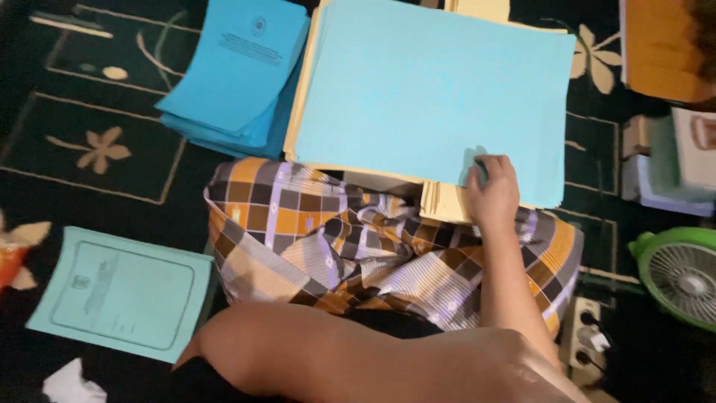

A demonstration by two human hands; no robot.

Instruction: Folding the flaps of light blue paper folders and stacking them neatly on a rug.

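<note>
Pinching the lower edge of a light blue sheet atop a cream stack, the right hand curls partly closed. Blue booklets lie at ten o'clock. The left hand stays unseen.

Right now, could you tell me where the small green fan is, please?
In the head view, the green fan sits at the right edge on the dark carpet, beside the power strip.

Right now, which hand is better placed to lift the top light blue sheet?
The right hand, probably: its fingers already touch the near edge of the light blue sheet. The left hand is out of view; only a bent arm shows.
</note>
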